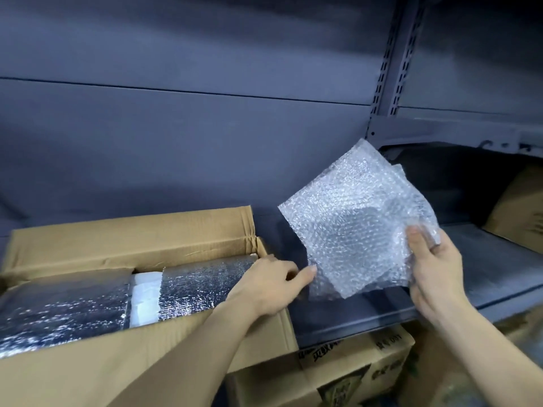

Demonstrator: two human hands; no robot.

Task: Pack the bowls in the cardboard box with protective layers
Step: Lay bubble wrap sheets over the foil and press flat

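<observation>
Right hand (435, 259) pinches bubble wrap (352, 218) beside box (132, 233)

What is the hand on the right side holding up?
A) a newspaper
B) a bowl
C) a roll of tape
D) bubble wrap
D: the right hand pinches a clear, bumpy sheet of bubble wrap by its corner, with the thumb on the front of it.
</observation>
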